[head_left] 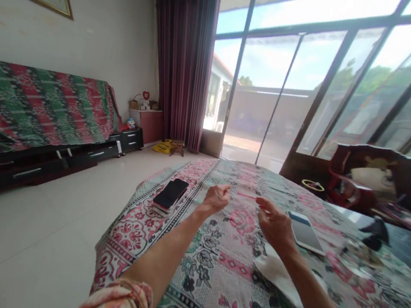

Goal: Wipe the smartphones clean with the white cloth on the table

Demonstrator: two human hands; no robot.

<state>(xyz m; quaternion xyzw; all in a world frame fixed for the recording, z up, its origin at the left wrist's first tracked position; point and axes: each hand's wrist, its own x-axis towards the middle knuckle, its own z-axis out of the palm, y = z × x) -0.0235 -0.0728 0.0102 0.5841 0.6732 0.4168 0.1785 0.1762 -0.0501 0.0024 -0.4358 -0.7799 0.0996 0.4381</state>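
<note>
My left hand (218, 197) is held over the round table, its fingers curled together in a pinch. Across a short gap, my right hand (273, 223) also has its thumb and fingers drawn together, pointing left. A thin pink-red line (247, 196) runs between the two hands; whether it is a thread or part of the cloth pattern, I cannot tell. Beneath them spreads a flowered tablecloth (240, 222) in pink, green and white. A white cloth (277, 271) lies under my right forearm. Just right of that hand rests a white tablet (307, 232).
On the table's left side a black phone (171, 193) lies on a pale stack. A blurred dark object (376, 235) stands at the right. Beyond are a carved wooden chair (369, 177), glass doors (264, 96), a low black cabinet (90, 153) and a yellow bag (162, 146).
</note>
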